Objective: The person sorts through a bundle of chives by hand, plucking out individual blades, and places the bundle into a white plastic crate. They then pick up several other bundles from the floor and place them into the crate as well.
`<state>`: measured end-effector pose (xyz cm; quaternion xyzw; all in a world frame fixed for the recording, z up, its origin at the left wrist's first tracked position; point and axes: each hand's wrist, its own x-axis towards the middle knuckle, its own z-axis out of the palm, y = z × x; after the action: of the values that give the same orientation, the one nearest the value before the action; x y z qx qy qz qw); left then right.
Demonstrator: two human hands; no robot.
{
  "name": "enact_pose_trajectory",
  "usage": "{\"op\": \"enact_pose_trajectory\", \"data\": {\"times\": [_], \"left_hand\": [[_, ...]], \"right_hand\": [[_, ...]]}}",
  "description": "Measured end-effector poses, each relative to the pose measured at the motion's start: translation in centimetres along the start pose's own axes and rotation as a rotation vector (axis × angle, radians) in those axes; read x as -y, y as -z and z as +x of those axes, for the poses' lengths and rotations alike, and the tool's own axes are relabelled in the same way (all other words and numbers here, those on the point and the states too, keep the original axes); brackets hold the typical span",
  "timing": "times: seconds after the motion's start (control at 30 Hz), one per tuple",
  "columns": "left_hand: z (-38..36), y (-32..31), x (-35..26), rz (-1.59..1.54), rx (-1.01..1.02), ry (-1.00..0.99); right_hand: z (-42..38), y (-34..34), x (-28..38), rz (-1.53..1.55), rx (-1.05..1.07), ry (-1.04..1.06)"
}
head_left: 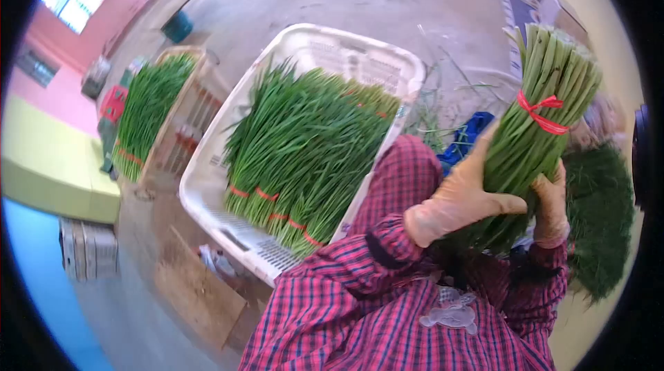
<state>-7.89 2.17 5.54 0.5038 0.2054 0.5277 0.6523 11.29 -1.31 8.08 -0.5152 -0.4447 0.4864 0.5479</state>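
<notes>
Holding up a thick, tilted bundle of green stalks (527, 142), cut ends uppermost, we grip it between our pale-gloved left hand (456, 199) and right hand (551, 208). This seems a handling step, calling next for even support. Red ribbon (532, 109) cinches it, right of a latticed white plastic basket (339, 52).

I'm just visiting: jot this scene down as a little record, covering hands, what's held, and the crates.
Left hand: gloved, gripping the bunch
Right hand: gloved, on the bunch's other side
Bunch: green, stem ends up, red tie near those ends
White crate: holds leafy greens, several red bands showing
Second crate: farther left, also holding greens
Far left: dark green bucket on the floor
</notes>
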Motion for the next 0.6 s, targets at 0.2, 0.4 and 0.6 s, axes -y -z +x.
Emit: {"op": "enact_pose_trajectory", "data": {"times": [0.2, 0.4, 0.6], "left_hand": [[-0.7, 2.9, -1.9, -0.639, -0.128, -0.04], [-0.8, 10.7, -5.5, -0.069, -0.134, -0.033], [-10.4, 28.5, -10.1, 0.303, -0.737, 0.221]], "right_hand": [[0.3, -5.8, 0.1, -0.186, 0.233, 0.092], [4.1, -9.5, -0.2, -0.376, 0.131, -0.183], [10.6, -12.8, 5.5, -0.825, 0.049, 0.196]]}}
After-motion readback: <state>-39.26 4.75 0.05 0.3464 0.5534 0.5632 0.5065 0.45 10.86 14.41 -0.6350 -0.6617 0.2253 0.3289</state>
